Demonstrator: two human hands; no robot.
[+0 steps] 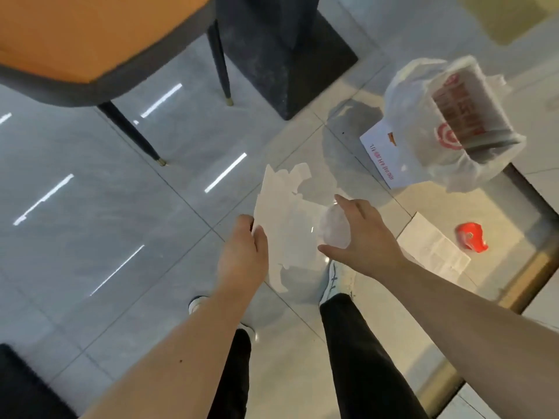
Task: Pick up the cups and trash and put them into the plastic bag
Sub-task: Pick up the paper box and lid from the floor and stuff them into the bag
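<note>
My left hand (245,252) grips the left edge of a thin white bag (287,213) that hangs flat above the floor; I cannot tell whether its mouth is open. My right hand (366,237) holds a clear plastic cup (334,229) between thumb and fingers, right against the bag's right side. On the floor to the right lie a printed receipt (432,246) and a crumpled red wrapper (472,237). Further back right sits a white plastic bag with red print (447,128), wrapped around a container, partly over a white card (381,149).
An orange chair (90,34) with dark legs stands at the upper left, and a dark table pedestal (287,55) behind the bags. A brass floor strip (526,267) runs along the right. My shoes (335,279) and dark trousers are below my hands.
</note>
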